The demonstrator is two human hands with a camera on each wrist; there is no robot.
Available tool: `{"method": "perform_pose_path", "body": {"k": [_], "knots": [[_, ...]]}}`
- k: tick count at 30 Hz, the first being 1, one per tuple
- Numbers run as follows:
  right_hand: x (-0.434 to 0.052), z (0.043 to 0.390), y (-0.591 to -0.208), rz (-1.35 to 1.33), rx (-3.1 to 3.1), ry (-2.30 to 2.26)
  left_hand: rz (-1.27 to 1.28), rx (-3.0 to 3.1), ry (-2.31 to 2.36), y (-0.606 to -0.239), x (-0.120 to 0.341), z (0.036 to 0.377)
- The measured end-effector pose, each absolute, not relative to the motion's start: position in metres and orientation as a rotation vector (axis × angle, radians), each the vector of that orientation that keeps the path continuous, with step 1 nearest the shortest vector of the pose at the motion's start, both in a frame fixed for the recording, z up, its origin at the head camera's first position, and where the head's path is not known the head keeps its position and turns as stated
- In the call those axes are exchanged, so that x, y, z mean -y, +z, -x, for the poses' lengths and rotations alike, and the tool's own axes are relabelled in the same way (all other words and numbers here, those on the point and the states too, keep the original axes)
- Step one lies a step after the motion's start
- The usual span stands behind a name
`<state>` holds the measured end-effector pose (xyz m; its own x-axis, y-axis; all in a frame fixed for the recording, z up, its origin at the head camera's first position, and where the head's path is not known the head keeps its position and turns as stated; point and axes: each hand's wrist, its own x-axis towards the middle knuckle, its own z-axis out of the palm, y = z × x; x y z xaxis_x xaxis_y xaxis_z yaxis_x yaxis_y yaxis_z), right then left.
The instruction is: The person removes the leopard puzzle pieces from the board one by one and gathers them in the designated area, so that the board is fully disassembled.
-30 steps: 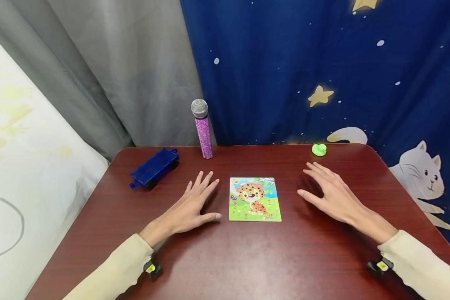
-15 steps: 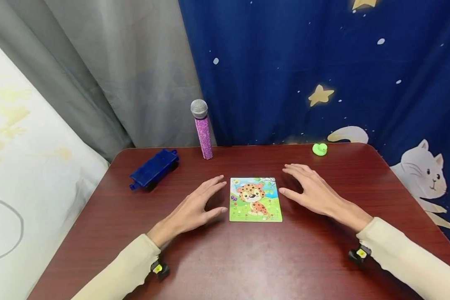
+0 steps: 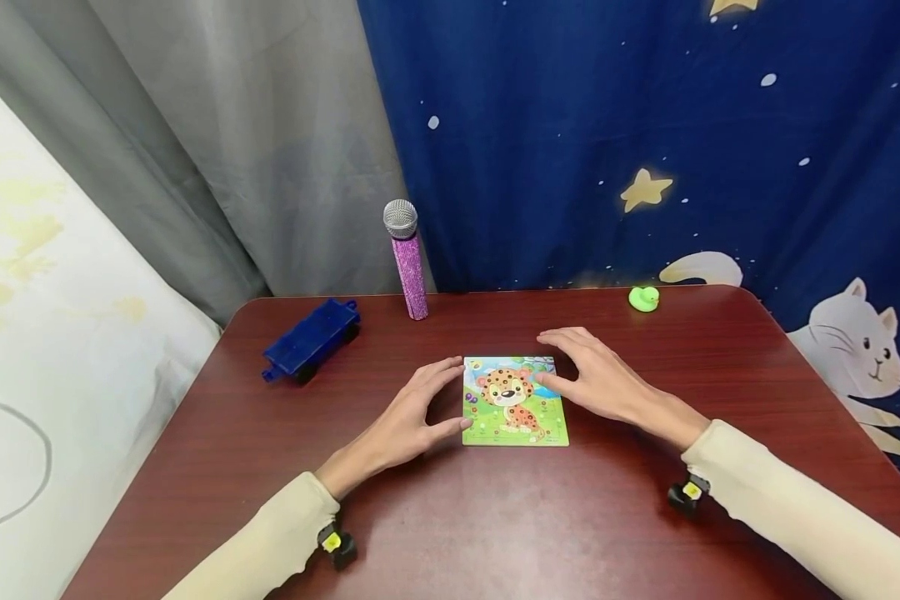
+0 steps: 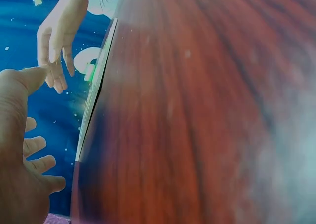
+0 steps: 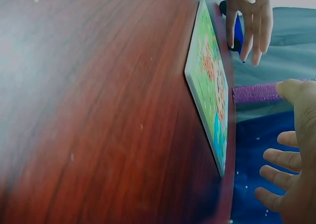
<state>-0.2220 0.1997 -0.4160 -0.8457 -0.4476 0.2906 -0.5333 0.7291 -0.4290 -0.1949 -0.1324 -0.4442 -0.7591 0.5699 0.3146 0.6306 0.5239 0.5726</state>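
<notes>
Both hands have moved inward to the puzzle [image 3: 514, 401], which lies flat at the middle of the desk [image 3: 495, 517]. Left hand [image 3: 412, 412] touches its left edge with thumb and fingertips, fingers relaxed. Right hand [image 3: 596, 379] hovers over its right edge, fingers spread, gripping nothing. Behind stand a microphone [image 3: 407, 258], a blue wagon [image 3: 311, 339] and a green duck [image 3: 643, 298].

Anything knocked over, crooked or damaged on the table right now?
Nothing stands out. The puzzle board lies flat and whole between both hands. The microphone stands upright at the back edge, and the blue toy wagon and green duck rest undisturbed.
</notes>
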Motion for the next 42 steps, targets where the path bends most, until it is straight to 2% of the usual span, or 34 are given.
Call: {"method": "perform_pose_path", "body": {"k": [11,18,30,42], "knots": [[-0.180,0.224,-0.430,-0.849,2.772,0.868,0.911,2.722,-1.225,-0.455,0.129,0.198],[-0.174,0.228,-0.434,-0.894,2.747,0.895,0.954,2.714,-1.182,-0.460,0.129,0.202],[-0.162,0.238,-0.440,-0.975,2.782,0.903,1.099,2.745,-0.748,-0.465,0.128,0.207],[-0.145,0.243,-0.440,-1.031,2.821,0.858,1.144,2.765,-0.539,-0.471,0.127,0.206]]}}
